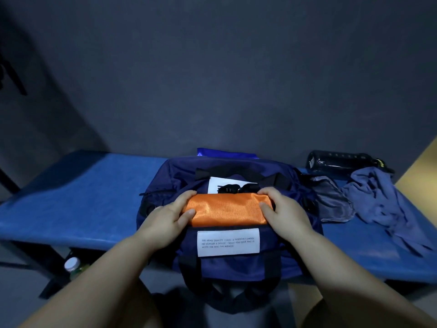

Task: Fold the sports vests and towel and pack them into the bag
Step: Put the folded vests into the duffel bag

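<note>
Left hand, right hand: grip on orange vest atop bag; white label, print blurry.

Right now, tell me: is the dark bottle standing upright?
No, the dark bottle lies on its side on the blue bench, behind the crumpled cloth.

white label (on bag), "QUALITY", "FASHION"

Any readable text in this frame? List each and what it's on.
"THE HEMU QUALITY CLASS A FASHION CONFIDE", first line, blurred, rest unsure: white label on the bag front.
White patch behind the orange vest: black marks, half hidden, unreadable.
Bottle: markings too small.
</note>
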`<act>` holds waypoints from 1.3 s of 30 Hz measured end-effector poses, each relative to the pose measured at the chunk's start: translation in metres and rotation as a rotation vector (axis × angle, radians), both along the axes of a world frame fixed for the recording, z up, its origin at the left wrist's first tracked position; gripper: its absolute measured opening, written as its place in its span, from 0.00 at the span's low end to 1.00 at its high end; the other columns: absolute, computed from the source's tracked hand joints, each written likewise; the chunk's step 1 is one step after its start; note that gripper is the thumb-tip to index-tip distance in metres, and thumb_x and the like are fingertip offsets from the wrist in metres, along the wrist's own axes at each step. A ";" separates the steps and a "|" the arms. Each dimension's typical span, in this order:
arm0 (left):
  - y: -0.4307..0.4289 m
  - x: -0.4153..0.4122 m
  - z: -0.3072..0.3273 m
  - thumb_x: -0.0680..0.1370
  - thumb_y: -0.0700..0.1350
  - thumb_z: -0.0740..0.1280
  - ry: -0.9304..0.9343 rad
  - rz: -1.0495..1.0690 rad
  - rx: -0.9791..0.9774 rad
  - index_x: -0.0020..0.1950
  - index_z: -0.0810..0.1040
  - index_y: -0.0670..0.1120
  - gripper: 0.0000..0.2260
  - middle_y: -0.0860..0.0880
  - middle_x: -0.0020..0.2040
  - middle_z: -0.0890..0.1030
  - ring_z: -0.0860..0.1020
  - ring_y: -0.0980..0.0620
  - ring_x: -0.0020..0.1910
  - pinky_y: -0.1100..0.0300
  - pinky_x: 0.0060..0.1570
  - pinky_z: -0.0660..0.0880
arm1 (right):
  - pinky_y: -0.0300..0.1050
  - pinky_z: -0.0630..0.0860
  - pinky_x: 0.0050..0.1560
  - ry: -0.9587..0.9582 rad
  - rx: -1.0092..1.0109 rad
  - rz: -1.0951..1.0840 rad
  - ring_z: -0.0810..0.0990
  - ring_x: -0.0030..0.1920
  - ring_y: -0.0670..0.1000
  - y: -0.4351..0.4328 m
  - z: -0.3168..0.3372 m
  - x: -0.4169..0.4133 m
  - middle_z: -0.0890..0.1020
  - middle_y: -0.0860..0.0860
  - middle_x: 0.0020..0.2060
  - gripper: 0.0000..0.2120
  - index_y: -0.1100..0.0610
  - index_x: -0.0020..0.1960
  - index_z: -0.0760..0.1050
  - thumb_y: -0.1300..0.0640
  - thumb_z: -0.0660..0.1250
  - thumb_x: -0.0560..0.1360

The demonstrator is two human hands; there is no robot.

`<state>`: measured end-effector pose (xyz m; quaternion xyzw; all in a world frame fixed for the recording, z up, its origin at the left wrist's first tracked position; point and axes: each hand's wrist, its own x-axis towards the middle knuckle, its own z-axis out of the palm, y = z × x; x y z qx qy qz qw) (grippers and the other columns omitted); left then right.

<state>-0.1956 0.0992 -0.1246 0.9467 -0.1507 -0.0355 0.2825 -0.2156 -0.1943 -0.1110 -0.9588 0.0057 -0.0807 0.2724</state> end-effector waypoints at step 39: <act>-0.037 0.028 0.022 0.78 0.57 0.62 -0.243 0.161 0.323 0.53 0.78 0.54 0.11 0.52 0.51 0.74 0.73 0.48 0.57 0.53 0.53 0.68 | 0.44 0.70 0.39 0.078 -0.132 -0.181 0.75 0.41 0.50 0.001 -0.008 0.015 0.73 0.45 0.43 0.15 0.48 0.41 0.72 0.37 0.64 0.75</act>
